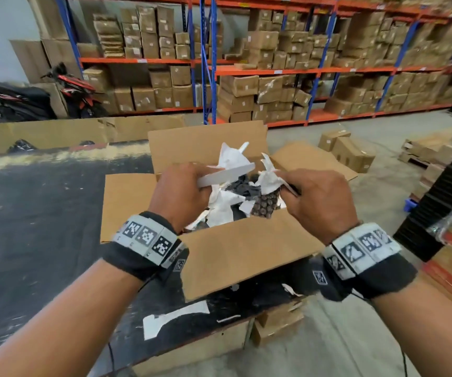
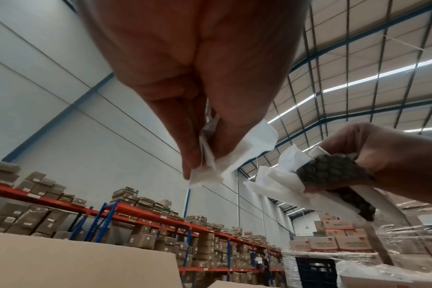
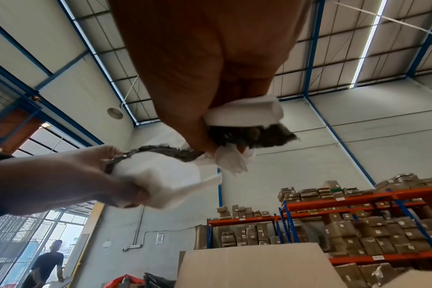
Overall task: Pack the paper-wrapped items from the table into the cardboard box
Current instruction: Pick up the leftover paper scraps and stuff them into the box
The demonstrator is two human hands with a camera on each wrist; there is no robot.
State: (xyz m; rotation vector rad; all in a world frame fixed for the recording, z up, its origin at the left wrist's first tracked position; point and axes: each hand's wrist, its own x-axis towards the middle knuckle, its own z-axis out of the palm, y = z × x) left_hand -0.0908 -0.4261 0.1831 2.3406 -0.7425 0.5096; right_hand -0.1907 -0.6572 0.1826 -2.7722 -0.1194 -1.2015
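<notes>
cardboard box (image 1: 246, 248) on table (image 1: 42, 213), wrapped items (image 1: 224, 210) inside

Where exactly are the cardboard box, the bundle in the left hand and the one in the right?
cardboard box (image 1: 246, 248), head view, near flap.
left bundle (image 1: 226, 175), head view, white paper edge.
right bundle (image 1: 267, 204), head view, dark patterned end.
</notes>
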